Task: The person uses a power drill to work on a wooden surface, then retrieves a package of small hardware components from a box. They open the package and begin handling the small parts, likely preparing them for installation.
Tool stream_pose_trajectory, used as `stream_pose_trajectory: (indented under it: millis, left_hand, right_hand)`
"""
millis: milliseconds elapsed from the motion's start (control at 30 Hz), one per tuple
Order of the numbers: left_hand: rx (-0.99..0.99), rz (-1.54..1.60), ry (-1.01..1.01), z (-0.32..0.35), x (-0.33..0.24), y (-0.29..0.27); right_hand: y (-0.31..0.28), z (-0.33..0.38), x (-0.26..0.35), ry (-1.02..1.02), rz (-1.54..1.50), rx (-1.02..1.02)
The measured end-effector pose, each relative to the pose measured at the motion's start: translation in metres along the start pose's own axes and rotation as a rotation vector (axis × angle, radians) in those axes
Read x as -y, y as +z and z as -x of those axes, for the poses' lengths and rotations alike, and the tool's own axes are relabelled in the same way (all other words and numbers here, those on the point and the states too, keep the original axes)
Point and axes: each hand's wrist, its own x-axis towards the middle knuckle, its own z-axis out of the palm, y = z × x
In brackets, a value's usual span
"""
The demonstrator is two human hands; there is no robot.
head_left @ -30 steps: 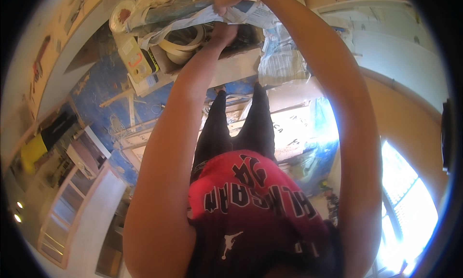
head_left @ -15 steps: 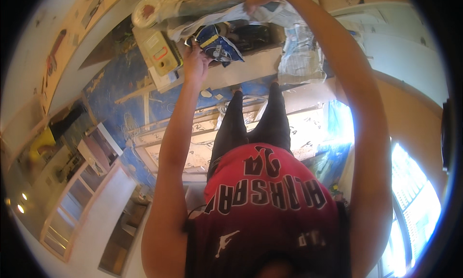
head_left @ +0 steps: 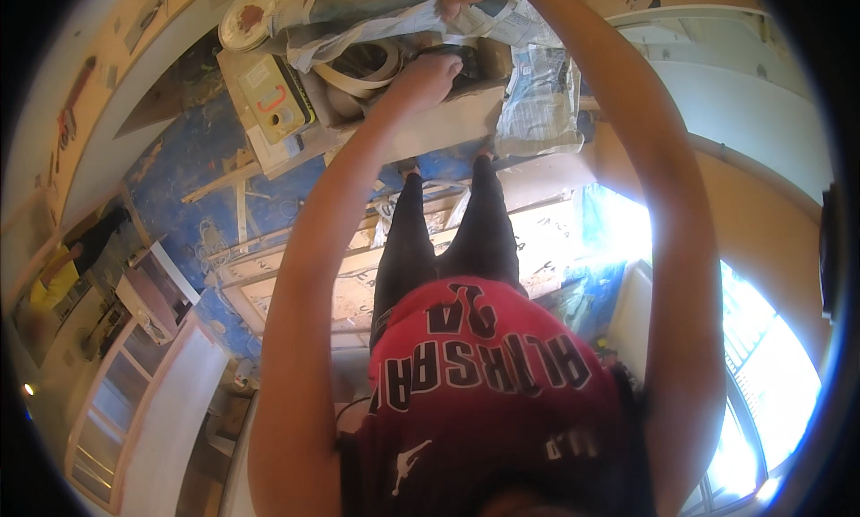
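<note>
Blue floor [head_left: 193, 150]; one box [head_left: 448, 127], two hands inside.

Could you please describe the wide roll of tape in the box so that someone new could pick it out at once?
Start at the open cardboard box near the top of the picture, under the crumpled newspaper. Inside it, just left of the left hand, lies the roll of tape. It is the only cream-coloured ring there, broad and hollow, unlike the flat round lid further left.
</note>
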Motion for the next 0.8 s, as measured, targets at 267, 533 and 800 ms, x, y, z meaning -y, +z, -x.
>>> stream_pose_trajectory:
  millis: [267,533,800]
  left_hand:
    - [0.069,-0.421,-0.378,-0.081,0.035,0.083]
    - [-0.100,-0.420,-0.336,-0.073,0.023,0.082]
    - [-0.130,-0.176,-0.134,-0.042,0.065,0.029]
  right_hand:
    - [-0.010,0.013,0.031,0.003,-0.134,0.037]
    - [-0.010,0.001,0.010,0.049,-0.127,0.048]
    - [-0.017,0.009,0.003,0.049,-0.149,0.155]
